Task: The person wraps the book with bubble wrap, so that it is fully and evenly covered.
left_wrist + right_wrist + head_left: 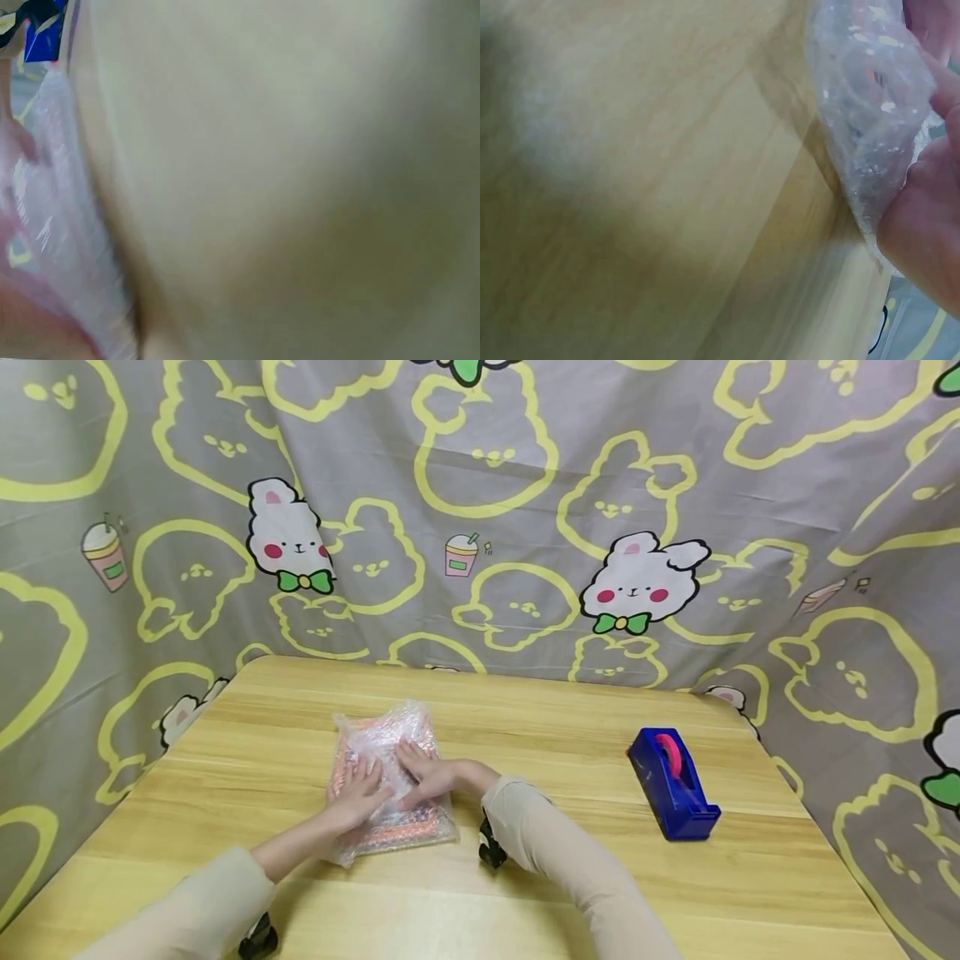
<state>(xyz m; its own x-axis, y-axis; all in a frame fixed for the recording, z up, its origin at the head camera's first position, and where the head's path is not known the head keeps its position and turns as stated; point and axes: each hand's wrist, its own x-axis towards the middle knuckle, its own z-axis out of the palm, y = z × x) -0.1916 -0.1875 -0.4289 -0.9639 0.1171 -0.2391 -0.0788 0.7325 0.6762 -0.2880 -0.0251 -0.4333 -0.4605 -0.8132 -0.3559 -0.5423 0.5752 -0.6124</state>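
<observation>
A flat, roughly rectangular item wrapped in clear bubble wrap (416,835) lies on the wooden table, left of its middle. Orange-red edging shows through the plastic. My left hand (362,793) rests on the left part of the wrap, fingers spread and pointing away from me. From the right, my right hand (429,772) lies across its upper middle with the fingers extended. The right wrist view shows the wrap's shiny, creased side (870,112) beside the palm. In the left wrist view, the package edge (67,225) runs along the left, close to the tabletop.
On the right of the table (525,727) stands a blue tape dispenser (678,789) with a pink-red roll (669,755) in it. A grey curtain (517,543) with yellow outlines and white rabbits hangs behind the table and along both sides.
</observation>
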